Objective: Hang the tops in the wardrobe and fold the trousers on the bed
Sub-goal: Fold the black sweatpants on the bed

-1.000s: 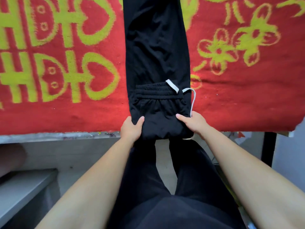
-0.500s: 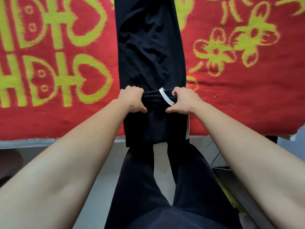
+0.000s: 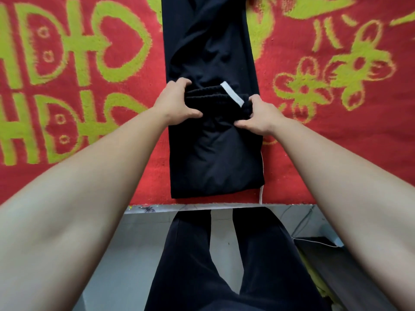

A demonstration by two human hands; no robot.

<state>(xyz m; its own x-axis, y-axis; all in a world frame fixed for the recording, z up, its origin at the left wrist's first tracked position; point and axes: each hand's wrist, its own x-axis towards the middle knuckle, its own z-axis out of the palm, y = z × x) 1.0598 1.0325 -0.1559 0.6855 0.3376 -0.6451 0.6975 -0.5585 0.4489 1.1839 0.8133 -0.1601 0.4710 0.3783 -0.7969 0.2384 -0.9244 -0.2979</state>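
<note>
Black trousers point(image 3: 208, 48) lie lengthwise on the bed, over a red blanket point(image 3: 336, 140) with yellow-green patterns. Their near part is folded back, so the gathered waistband with its flat white drawstring point(image 3: 232, 94) sits on top of the legs. My left hand point(image 3: 174, 102) grips the waistband's left end, fingers curled over it. My right hand point(image 3: 258, 115) grips the right end, thumb on the fabric below. A white cord point(image 3: 261, 189) trails down the fold's right side to the bed edge.
The bed's pale front edge point(image 3: 202, 207) runs across below the blanket. Below it are my legs in dark trousers point(image 3: 224, 265) and a grey floor. A dark low surface point(image 3: 336, 261) with a white cable stands at the right.
Both hands went from the near fold at the bed edge up to the waistband and took hold of it. They have carried it a little farther up the legs.
</note>
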